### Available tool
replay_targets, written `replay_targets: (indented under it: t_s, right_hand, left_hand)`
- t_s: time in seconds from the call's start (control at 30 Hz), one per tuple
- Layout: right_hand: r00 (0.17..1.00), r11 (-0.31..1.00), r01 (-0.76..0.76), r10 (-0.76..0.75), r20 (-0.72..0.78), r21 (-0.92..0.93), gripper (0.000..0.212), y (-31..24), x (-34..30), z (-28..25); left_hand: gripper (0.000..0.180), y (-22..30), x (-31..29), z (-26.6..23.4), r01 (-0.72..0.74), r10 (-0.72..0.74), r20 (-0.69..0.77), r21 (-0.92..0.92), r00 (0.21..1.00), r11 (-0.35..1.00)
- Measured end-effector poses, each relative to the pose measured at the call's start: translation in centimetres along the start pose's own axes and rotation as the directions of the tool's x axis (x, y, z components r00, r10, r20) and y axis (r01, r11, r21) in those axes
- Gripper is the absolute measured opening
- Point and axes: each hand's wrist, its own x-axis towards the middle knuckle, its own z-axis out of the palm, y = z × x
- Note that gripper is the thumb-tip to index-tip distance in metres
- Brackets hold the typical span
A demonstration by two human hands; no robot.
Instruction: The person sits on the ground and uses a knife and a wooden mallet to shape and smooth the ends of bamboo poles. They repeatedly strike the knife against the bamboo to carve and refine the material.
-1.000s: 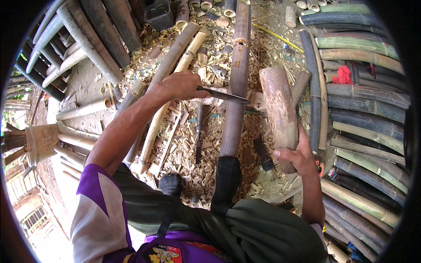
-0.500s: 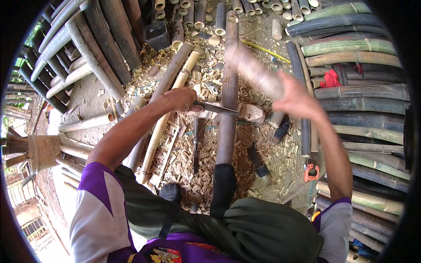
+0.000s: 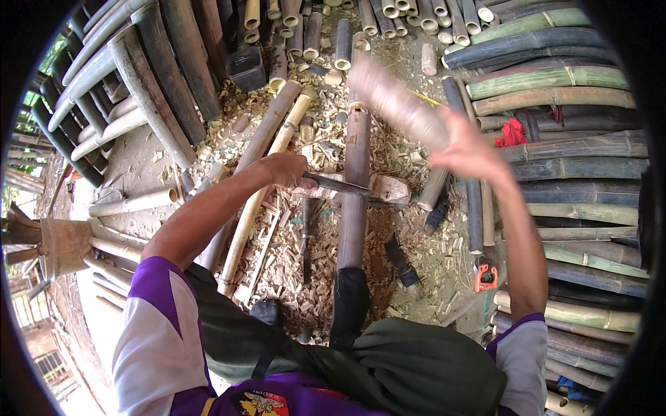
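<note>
In my left hand [image 3: 288,170] is the handle of a knife [image 3: 340,184], its dark blade lying crosswise over a brown bamboo pole [image 3: 352,232]. The pole runs away from me, with a small notch cut in its upper part. Beneath it, a chipped wooden block [image 3: 390,188] lies crosswise. My right hand [image 3: 472,147] is closed around the near end of a thick, pale wooden club [image 3: 399,100], smeared by motion and held above the pole. The pole's near end meets my dark-covered foot [image 3: 349,298].
Wood chips [image 3: 322,277] cover the ground. Left of the pole lie a chisel-like tool [image 3: 306,239] and a thin bamboo pole [image 3: 260,187]. An orange-handled saw [image 3: 485,276] is at right, beside stacked bamboo [image 3: 576,166]. Cut tubes [image 3: 440,17] and a dark bucket [image 3: 246,68] are at the back.
The whole view has shifted slightly. The knife still crosses the pole in nearly the same spot, tilted a little more. The club remains raised and blurred in my right hand.
</note>
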Motion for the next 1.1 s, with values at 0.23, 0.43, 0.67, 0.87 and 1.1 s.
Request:
replay_targets:
  t_s: [0.23,0.43,0.67,0.87,1.1]
  right_hand:
    - [0.673,0.943,0.210,0.052,-0.738,0.257,0.066,3.7,-1.4,13.1]
    - [0.942,0.947,-0.303,0.280,0.186,0.109,0.076,2.9,-2.1,7.5]
    - [0.789,0.766,0.231,0.214,-0.576,0.600,0.071,3.5,-3.4,10.7]
    - [0.935,0.751,0.133,0.122,-0.333,0.647,0.075,6.4,-7.6,17.5]
    - [0.880,0.426,-0.344,0.458,0.129,0.837,0.057,10.2,-15.2,17.3]
  left_hand:
    - [0.074,1.4,0.8,-0.5,-0.039,0.038,-0.061,-0.022,0.997,0.999]
    - [0.064,-0.8,0.9,2.0,-0.004,0.016,0.055,-0.224,0.998,0.975]
    - [0.069,-0.3,1.7,0.8,0.067,-0.038,0.126,-0.240,0.991,0.968]
    - [0.049,0.5,1.5,-4.0,0.086,-0.049,0.270,-0.128,0.962,0.988]
    - [0.020,6.4,-2.2,-2.6,0.103,0.153,-0.620,0.358,0.769,0.928]
